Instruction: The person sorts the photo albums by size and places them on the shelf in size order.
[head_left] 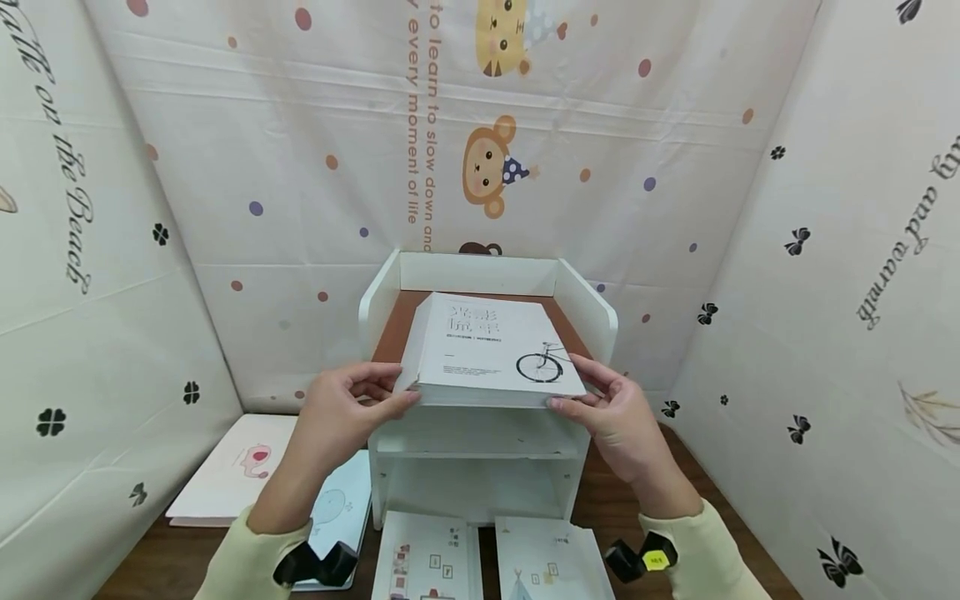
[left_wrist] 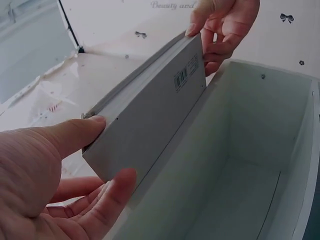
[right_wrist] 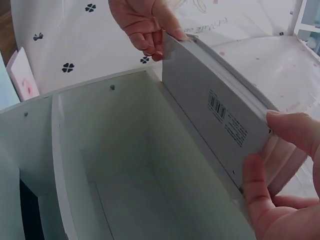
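A thick white book (head_left: 487, 346) with a bicycle printed on its cover lies level at the brown top (head_left: 392, 329) of a small white shelf unit (head_left: 480, 456). My left hand (head_left: 341, 412) grips its near left corner, and my right hand (head_left: 618, 412) grips the near right one. In the left wrist view, the left thumb presses the edge of the book (left_wrist: 155, 105), fingers lower down. The right wrist view has the right hand (right_wrist: 287, 175) pinching the opposite end, beside a barcode. The book's far edge rests out of reach of both hands.
Below the top, the unit has an open compartment (right_wrist: 125, 165). Two pale books, one left (head_left: 427, 558) and one right (head_left: 551, 562), lie before it. A pink-printed book (head_left: 232, 467) and a light-blue one (head_left: 341, 500) are at left. Printed cloth walls surround the wooden table (head_left: 138, 554).
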